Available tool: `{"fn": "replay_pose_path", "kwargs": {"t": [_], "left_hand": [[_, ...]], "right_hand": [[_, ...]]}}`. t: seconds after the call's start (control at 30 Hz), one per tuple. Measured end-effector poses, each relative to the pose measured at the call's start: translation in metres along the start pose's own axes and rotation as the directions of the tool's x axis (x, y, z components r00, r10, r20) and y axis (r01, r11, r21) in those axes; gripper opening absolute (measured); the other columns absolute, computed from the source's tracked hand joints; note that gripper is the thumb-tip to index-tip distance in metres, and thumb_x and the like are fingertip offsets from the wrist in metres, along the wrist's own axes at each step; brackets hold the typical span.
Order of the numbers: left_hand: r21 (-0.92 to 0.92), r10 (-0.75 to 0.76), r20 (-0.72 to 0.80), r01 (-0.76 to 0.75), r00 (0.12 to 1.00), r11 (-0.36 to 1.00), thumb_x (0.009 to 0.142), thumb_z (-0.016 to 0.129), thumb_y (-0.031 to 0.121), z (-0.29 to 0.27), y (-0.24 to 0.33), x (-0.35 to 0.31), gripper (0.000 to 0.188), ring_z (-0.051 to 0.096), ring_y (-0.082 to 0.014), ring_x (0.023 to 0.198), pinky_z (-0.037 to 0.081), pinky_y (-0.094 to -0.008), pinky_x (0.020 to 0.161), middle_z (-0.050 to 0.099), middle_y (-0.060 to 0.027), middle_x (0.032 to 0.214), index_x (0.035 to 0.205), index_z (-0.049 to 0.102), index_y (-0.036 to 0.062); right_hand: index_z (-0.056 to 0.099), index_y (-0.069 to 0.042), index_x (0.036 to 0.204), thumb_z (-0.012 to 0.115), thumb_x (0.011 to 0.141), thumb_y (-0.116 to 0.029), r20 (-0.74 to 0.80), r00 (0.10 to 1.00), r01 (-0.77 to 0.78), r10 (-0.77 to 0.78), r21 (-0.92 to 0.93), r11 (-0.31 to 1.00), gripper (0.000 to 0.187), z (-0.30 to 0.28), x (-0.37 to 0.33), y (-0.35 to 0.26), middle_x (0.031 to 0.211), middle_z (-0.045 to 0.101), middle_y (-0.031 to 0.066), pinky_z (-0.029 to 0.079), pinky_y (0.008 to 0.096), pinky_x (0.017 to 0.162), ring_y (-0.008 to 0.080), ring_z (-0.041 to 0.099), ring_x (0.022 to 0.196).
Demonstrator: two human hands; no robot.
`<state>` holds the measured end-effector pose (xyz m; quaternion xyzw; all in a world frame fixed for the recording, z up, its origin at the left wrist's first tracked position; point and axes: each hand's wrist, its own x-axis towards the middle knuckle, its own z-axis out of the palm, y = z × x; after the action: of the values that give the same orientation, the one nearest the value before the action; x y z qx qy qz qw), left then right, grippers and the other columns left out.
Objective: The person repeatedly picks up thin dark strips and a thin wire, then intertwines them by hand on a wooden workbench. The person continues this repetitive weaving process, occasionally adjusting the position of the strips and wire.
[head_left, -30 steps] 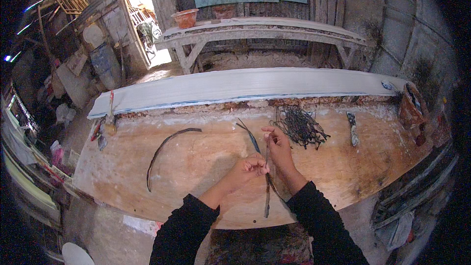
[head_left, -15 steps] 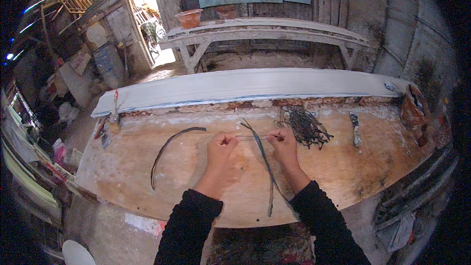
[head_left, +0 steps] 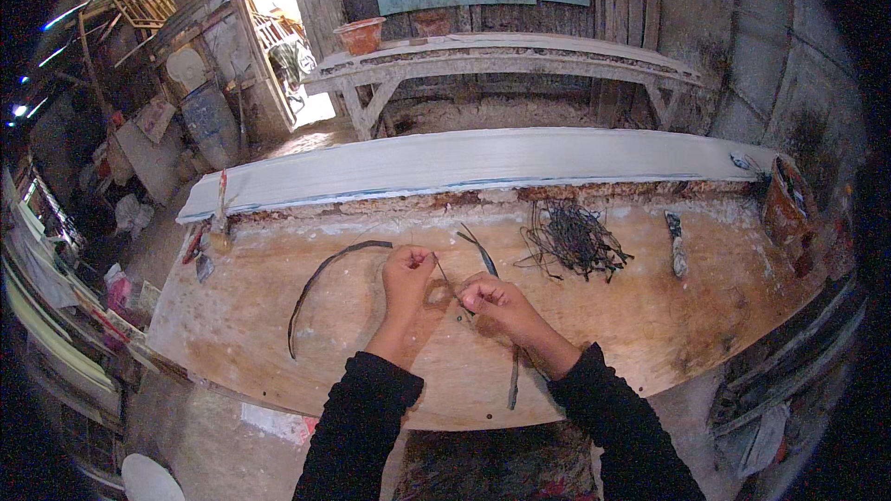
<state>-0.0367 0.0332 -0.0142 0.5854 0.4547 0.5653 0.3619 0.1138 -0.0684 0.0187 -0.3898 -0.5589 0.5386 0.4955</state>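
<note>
Between my two hands runs a thin dark strand (head_left: 444,273), slanting down from left to right. Its upper end is pinched in my left hand (head_left: 406,278). Lower and to the right, my right hand (head_left: 506,309) pinches the strand's other part, its thumb and fingertips pressed together. Beneath my right hand and wrist lie long dark strips (head_left: 513,388), partly covered; their crossed upper ends show beyond the hand. A curved dark strip (head_left: 306,292) rests on the wooden board (head_left: 232,339) left of my left hand. A tangled pile of dark strands (head_left: 583,239) lies beyond my right hand.
A long white slab (head_left: 464,156) runs along the board's far side. A brush (head_left: 221,218) leans at its left end. To the right are a small wrapped, stick-like thing (head_left: 677,246) and a brownish container (head_left: 789,213). Farther back stands a bench (head_left: 529,60) with orange bowls (head_left: 360,35).
My right hand has moved left and nearer to me, now over the dark strips. The strand, level before, now slants. My left hand has shifted slightly left.
</note>
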Motion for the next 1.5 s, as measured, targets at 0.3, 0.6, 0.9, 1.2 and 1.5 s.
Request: {"fn": "replay_pose_path", "kwargs": {"t": [0.3,0.6,0.9,1.2,1.5], "left_hand": [[0.033,-0.037,-0.005,0.037,0.999,0.999,0.068,0.066,0.006,-0.005,-0.001,0.003,0.008,0.049,-0.0060,0.054,0.039,-0.0206,0.050,0.057,-0.0022,0.061,0.067,0.062,-0.0003],[-0.060,-0.066,0.067,0.070,0.996,0.996,0.073,0.062,0.004,-0.003,0.011,-0.001,0.005,0.050,-0.0059,0.055,0.040,-0.0198,0.050,0.057,-0.0009,0.063,0.077,0.063,0.0007],[-0.131,0.014,0.439,0.049,0.898,0.990,0.077,0.061,0.011,-0.008,0.000,0.001,0.009,0.049,-0.0062,0.060,0.041,-0.0204,0.051,0.054,-0.0012,0.070,0.078,0.058,0.0023],[-0.363,-0.287,0.157,0.325,0.945,0.873,0.082,0.056,0.024,-0.014,0.005,0.005,0.020,0.048,-0.0073,0.055,0.043,-0.0221,0.049,0.048,0.0001,0.063,0.082,0.052,0.0038],[-0.345,-0.264,0.069,0.271,0.962,0.899,0.084,0.054,0.024,-0.009,-0.016,0.008,0.021,0.047,-0.0061,0.052,0.040,-0.0205,0.044,0.047,0.0000,0.062,0.083,0.051,0.0030]], "right_hand": [[0.054,-0.004,0.073,0.058,0.080,-0.017,-0.022,0.989,0.143,-0.149,-0.187,0.972,0.015,0.008,0.001,0.005,0.077,0.046,0.0001,0.036,0.0224,0.066,0.0090,0.045,0.073],[0.054,-0.004,0.073,0.059,0.078,-0.013,-0.058,0.979,0.189,-0.197,-0.124,0.974,0.011,0.006,-0.001,0.008,0.075,0.046,-0.0010,0.035,0.0210,0.061,0.0085,0.045,0.069],[0.059,-0.002,0.073,0.059,0.077,-0.014,-0.572,0.794,0.073,-0.206,-0.246,0.966,0.012,-0.052,0.016,0.010,0.062,0.055,0.0008,0.041,0.0242,0.054,0.0101,0.050,0.058],[0.060,-0.006,0.082,0.052,0.081,-0.021,-0.026,0.994,0.056,-0.103,-0.699,0.713,0.017,-0.009,0.002,0.015,0.075,0.059,0.0137,0.044,0.0365,0.064,0.0299,0.057,0.070],[0.051,0.000,0.072,0.052,0.083,-0.025,0.014,0.988,0.132,-0.154,-0.594,0.794,0.028,0.014,-0.002,0.000,0.061,0.050,0.0124,0.039,0.0322,0.053,0.0207,0.049,0.055]]}}
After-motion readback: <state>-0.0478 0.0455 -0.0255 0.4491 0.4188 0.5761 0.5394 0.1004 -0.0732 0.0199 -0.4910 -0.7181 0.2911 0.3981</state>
